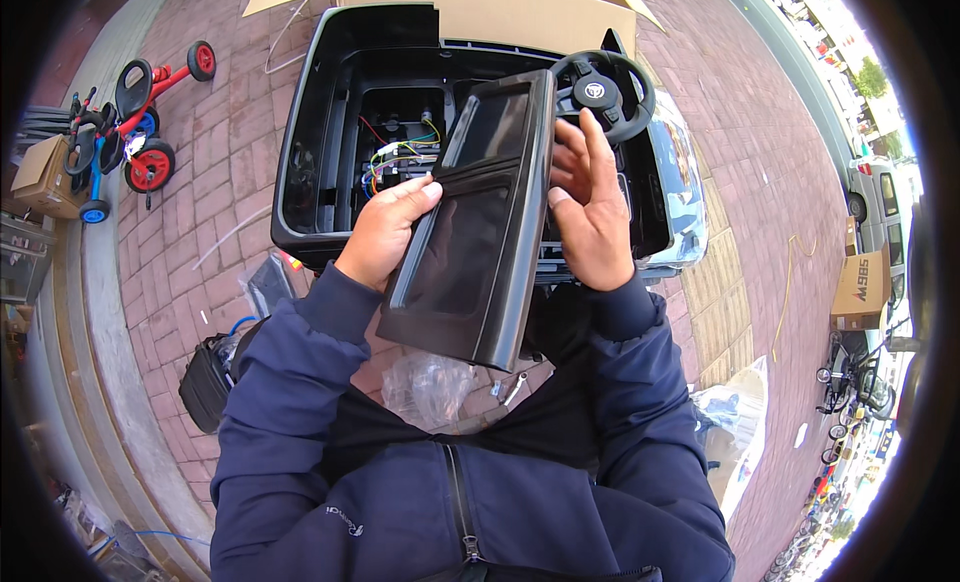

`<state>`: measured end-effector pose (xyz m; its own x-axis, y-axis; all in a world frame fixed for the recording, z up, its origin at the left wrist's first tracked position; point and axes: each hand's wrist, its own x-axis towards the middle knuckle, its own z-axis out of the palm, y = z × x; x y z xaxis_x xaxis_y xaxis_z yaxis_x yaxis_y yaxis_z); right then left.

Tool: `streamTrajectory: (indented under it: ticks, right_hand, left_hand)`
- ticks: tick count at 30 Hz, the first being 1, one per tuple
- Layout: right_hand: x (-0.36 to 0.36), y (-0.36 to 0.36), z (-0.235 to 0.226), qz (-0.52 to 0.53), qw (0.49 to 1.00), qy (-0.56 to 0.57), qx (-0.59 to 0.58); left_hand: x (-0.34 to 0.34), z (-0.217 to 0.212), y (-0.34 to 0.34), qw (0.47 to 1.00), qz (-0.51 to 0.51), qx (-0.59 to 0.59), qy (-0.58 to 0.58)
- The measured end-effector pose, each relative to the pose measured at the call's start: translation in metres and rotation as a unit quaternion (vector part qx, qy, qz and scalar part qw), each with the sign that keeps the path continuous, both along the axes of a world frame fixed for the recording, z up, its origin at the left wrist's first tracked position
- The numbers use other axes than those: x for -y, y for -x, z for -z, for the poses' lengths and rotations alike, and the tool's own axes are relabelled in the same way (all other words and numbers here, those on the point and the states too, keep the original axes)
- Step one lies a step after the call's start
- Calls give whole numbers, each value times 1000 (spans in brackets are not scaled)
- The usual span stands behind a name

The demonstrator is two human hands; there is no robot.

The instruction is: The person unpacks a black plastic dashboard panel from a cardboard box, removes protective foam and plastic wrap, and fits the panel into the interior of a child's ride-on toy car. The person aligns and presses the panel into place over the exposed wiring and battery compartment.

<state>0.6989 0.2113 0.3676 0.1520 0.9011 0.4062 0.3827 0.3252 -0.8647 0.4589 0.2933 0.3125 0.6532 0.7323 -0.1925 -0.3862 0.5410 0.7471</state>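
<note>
A long black plastic panel (462, 252) with two glossy dark rectangular panes is tilted up in front of me. My left hand (388, 230) grips its left edge, thumb on the face and fingers hidden beneath. At the opposite edge, my right hand (596, 217) has its fingers stretched and apart, with the thumb against or very near the rim. Beyond the panel stands a black ride-on toy car body (300, 162), with a steering wheel (600, 94) at its right. Coloured wires (405, 154) run through its open middle.
An open cardboard box (530, 17) is behind the car body. Crumpled clear plastic (428, 390) and a metal tool (508, 397) lie between my legs. A black bag (206, 384) rests at left, below a red-and-blue tricycle (130, 132). Plastic wrapping (735, 432) lies on the right-hand bricks.
</note>
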Motion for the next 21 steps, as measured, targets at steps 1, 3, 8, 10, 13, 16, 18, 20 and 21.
streamTrajectory:
  ticks: [1,3,8,10,13,16,18,20,21]
  right_hand:
    - [-1,2,-3,86,967,-72,228]
    - [-3,6,-8,48,951,-148,266]
    - [-20,3,-35,-56,890,-138,430]
    - [-41,-6,-54,-57,893,-145,423]
    - [-99,-29,-88,5,861,-155,485]
    - [-180,-52,-107,58,820,-135,554]
    - [-230,-67,-103,82,790,-53,606]
    - [-270,-81,-88,103,753,48,648]
    - [-284,-89,-78,101,751,92,647]
  left_hand:
    - [-2,1,3,999,6,-31,9]
    - [-3,1,9,991,50,-85,-89]
    - [-19,-6,23,991,63,-109,-41]
    - [-35,-10,31,996,-31,-41,78]
    - [-44,-16,51,974,-222,-31,8]
    - [-43,-26,65,964,-247,-101,9]
    - [-39,-34,66,966,-233,-114,-14]
    - [-37,-41,62,961,-221,-157,-47]
    - [-37,-45,60,956,-213,-187,-70]
